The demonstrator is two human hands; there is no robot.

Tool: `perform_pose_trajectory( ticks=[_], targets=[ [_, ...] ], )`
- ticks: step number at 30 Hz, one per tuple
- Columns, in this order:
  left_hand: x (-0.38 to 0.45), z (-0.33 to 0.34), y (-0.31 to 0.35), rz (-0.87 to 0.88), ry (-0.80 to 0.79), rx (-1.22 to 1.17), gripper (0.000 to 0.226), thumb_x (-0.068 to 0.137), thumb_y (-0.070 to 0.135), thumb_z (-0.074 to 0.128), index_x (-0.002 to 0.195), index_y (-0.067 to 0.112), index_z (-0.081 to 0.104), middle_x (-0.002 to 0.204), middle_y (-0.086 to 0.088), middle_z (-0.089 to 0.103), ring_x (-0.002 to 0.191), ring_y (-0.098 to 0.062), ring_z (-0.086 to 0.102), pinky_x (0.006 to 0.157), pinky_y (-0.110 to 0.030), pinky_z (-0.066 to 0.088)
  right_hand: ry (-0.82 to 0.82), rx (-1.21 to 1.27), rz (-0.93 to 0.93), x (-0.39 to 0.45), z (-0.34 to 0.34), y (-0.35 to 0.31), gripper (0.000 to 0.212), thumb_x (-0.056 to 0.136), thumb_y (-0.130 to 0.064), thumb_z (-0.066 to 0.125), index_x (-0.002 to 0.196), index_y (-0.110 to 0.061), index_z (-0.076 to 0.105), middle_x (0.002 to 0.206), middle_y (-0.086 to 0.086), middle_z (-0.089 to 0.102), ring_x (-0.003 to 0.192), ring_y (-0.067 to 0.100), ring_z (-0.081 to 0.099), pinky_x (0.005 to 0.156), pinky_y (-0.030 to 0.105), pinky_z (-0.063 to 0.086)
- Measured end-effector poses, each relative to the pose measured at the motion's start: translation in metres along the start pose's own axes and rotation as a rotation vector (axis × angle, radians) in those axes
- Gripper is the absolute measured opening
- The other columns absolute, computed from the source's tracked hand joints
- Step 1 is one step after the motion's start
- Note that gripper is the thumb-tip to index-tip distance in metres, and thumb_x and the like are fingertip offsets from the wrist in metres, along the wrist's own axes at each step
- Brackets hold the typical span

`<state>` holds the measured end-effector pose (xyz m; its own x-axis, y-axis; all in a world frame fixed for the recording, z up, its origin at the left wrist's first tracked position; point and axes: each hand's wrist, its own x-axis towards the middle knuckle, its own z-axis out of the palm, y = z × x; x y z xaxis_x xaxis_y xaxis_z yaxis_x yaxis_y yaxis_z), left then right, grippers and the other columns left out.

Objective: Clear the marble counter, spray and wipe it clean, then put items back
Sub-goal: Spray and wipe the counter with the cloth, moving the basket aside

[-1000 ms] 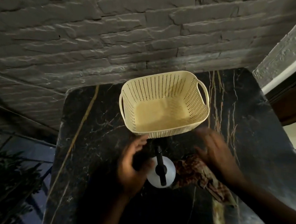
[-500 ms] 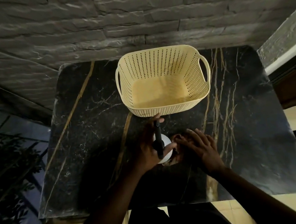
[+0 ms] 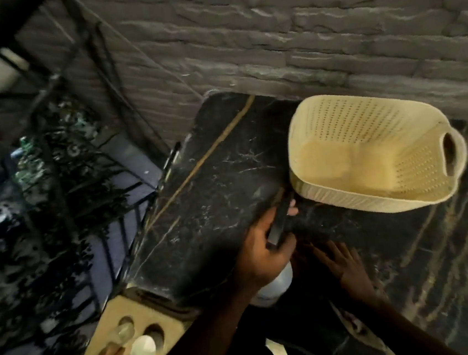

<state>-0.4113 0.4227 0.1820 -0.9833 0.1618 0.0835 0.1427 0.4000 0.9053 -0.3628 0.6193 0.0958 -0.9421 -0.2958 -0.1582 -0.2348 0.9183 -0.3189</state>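
We're on clearing step: left hand (image 3: 267, 256) clamped on spray bottle (image 3: 276, 285), right hand (image 3: 341, 264) fingers spread flat on marble counter (image 3: 214, 196). Next, probably: lift bottle off, then basket (image 3: 374, 151).

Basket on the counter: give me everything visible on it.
The basket is cream plastic, roughly rectangular with rounded corners, its walls perforated with rows of small holes, and has a loop handle on its right end. It looks empty. It stands upright on the black marble counter near the brick wall. Neither hand touches it.
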Motion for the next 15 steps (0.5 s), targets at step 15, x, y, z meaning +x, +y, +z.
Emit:
perform_pose_trajectory(
  ticks=[15],
  targets=[
    [0.001,-0.209,-0.099,-0.640,-0.012,0.315,0.030,0.082,0.046,0.069,0.075,0.017,0.068,0.071,-0.010,0.068,0.076,-0.027,0.070,0.056,-0.023,0.041,-0.044,-0.035,-0.422,0.133,0.071,-0.205,0.055,0.084,-0.051,0.050,0.136,-0.033,0.043,0.137,-0.005,0.048,0.117,0.023,0.053,0.095,0.041,0.040]
  ],
)
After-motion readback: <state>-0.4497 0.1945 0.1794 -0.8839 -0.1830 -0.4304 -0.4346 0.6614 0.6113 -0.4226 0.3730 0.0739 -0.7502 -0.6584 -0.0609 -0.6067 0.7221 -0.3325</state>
